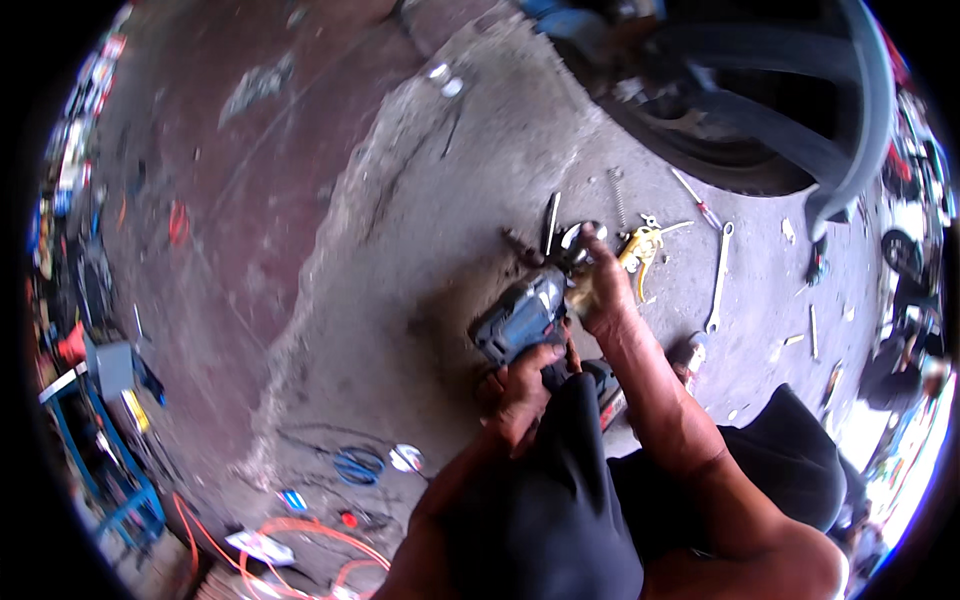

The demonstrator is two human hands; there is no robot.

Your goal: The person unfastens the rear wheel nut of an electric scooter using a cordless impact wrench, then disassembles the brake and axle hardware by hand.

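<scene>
A blue-and-black cordless impact wrench (518, 318) is held above the concrete floor, between my knees. My left hand (524, 396) is wrapped round its handle. At the tool's metal nose, my right hand (604, 284) has its fingers closed; what lies in them is mostly hidden. Just beyond the nose are a dark metal rod (551, 222) and a short dark metal piece (521, 246) on the floor. To the right of my right hand lies a yellow trigger-handled tool (640, 246).
A wheel (730, 110) overhangs the far right. A combination wrench (720, 278), a red-handled screwdriver (700, 200) and a coil spring (618, 196) lie right of my hands. An orange hose (300, 524) coils at near left. A blue metal frame (130, 510) stands at the left edge.
</scene>
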